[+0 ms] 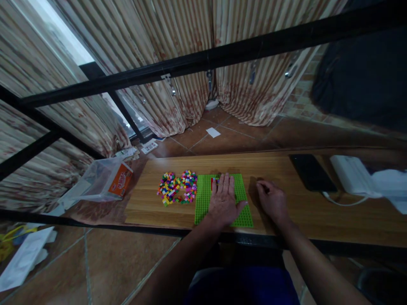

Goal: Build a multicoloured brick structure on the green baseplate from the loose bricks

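My left hand [223,201] lies flat on a green studded baseplate [203,209], fingers stretched toward its far edge and thumb out to the right. A few small red bricks [212,183] show beside its fingertips; the hand hides the middle of the plate. To the right of the plate, my right hand [273,199] rests over the wooden tabletop with its fingers curled closed. Whether anything is inside them cannot be seen. Left of the plate lies a loose pile of small multicoloured building bricks [171,186], spread in a rough curve.
A black phone [313,173] and a white box-shaped device [352,176] with a white cable are on the right of the table [143,212]. A clear plastic bin [101,182] with an orange label stands off its left end. A dark metal bar [190,63] crosses beyond the table.
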Demonstrator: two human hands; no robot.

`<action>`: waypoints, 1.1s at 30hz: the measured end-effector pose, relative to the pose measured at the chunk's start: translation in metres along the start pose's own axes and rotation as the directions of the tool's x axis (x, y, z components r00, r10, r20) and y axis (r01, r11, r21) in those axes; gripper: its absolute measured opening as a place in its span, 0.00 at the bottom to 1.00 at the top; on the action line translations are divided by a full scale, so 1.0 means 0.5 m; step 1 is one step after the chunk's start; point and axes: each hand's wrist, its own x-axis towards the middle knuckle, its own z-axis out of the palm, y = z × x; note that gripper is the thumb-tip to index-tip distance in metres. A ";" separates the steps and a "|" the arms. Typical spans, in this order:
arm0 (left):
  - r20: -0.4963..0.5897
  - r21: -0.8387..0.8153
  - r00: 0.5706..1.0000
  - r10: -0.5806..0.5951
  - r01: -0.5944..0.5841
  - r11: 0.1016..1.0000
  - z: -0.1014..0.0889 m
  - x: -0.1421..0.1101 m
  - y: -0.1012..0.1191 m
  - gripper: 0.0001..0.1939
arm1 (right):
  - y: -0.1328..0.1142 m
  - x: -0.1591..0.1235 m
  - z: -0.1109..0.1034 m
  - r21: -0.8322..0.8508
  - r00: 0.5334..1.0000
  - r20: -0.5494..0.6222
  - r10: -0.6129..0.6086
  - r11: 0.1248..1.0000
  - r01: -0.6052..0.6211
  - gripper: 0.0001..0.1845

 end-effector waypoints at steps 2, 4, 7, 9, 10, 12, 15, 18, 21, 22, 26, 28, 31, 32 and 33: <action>0.007 -0.004 1.000 0.004 -0.004 1.000 0.000 -0.002 0.000 0.47 | 0.001 -0.001 0.000 -0.016 1.000 0.011 -0.010 1.000 0.010 0.20; 0.015 -0.025 1.000 0.004 -0.003 1.000 0.000 -0.004 0.000 0.50 | 0.002 -0.002 -0.001 -0.039 1.000 0.020 -0.019 0.999 0.020 0.21; 0.011 -0.067 1.000 0.014 -0.014 0.998 0.001 -0.007 -0.001 0.50 | 0.005 -0.003 -0.001 -0.083 0.999 0.026 -0.023 0.996 0.025 0.22; -0.002 -0.088 1.000 0.023 -0.024 0.996 -0.001 -0.008 -0.002 0.49 | 0.009 -0.003 0.000 -0.107 0.999 0.024 -0.023 0.994 0.025 0.23; -0.011 -0.100 1.000 0.026 -0.027 0.995 -0.003 -0.008 -0.001 0.49 | 0.011 -0.003 0.000 -0.113 0.999 0.028 -0.029 0.993 0.032 0.23; -0.032 -0.136 0.999 0.027 -0.031 0.990 -0.010 -0.010 0.001 0.49 | 0.018 -0.003 0.001 -0.121 0.999 0.037 -0.037 0.992 0.042 0.22; -0.089 -0.203 0.996 0.023 -0.041 0.978 -0.028 -0.021 0.002 0.44 | 0.027 -0.004 0.001 -0.135 0.998 0.055 -0.022 0.990 0.029 0.23; -0.159 -0.260 0.986 -0.055 0.012 0.965 -0.046 -0.052 -0.027 0.35 | 0.032 -0.005 0.000 -0.155 0.998 0.062 -0.022 0.987 0.032 0.23; -0.211 -0.280 0.938 -0.276 0.212 0.936 -0.059 -0.096 -0.101 0.22 | 0.030 -0.005 -0.002 -0.158 0.997 0.048 -0.059 0.985 0.066 0.22; -0.218 -0.276 0.909 -0.356 0.293 0.916 -0.063 -0.108 -0.132 0.18 | 0.028 -0.004 -0.002 -0.158 0.997 0.038 -0.072 0.984 0.077 0.22; -0.092 -0.168 0.887 -0.453 0.435 0.885 -0.075 -0.129 -0.240 0.14 | 0.022 -0.003 -0.001 -0.157 0.995 0.009 -0.098 0.983 0.099 0.21; -0.028 -0.121 0.912 -0.410 0.404 0.907 -0.078 -0.122 -0.267 0.14 | 0.022 -0.003 0.000 -0.161 0.995 0.007 -0.097 0.982 0.096 0.21; 0.025 -0.096 0.939 -0.342 0.343 0.934 -0.078 -0.104 -0.278 0.12 | 0.023 -0.003 -0.001 -0.172 0.996 0.018 -0.090 0.981 0.091 0.21; 0.039 -0.085 0.944 -0.327 0.329 0.940 -0.078 -0.098 -0.278 0.12 | 0.023 -0.003 -0.001 -0.167 0.996 0.023 -0.089 0.982 0.091 0.21; 0.051 -0.070 0.948 -0.315 0.318 0.945 -0.078 -0.093 -0.278 0.12 | 0.022 -0.003 -0.001 -0.162 0.996 0.025 -0.089 0.982 0.092 0.21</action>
